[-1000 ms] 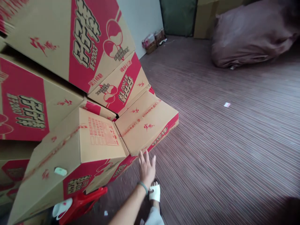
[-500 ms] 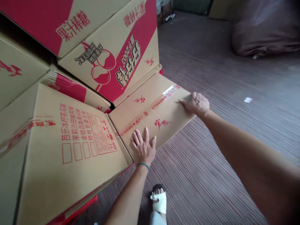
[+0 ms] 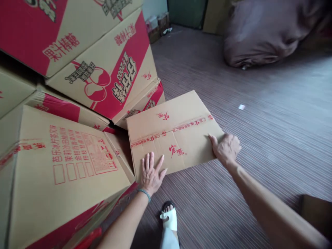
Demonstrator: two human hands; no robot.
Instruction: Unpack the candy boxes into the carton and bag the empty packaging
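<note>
A brown cardboard box with red-printed tape along its top seam stands askew at the centre. My left hand, a dark band at its wrist, lies on the box's near left part with fingers spread. At the right end, my right hand grips the edge, thumb on top and fingers curled over the side, their tips hidden. Just left of it stands another carton with red print and checkbox outlines. Behind, a stacked carton bears a red band and lollipop pictures.
More red-and-brown cartons rise at the upper left. A large brown covered bundle lies on the striped floor at the back. A small white scrap is on the floor. My sandalled foot is below the box.
The box has been pulled away from the stack and turned, so a gap and a red-printed carton side now show behind it. Both hands stay on it. The camera view has shifted right.
</note>
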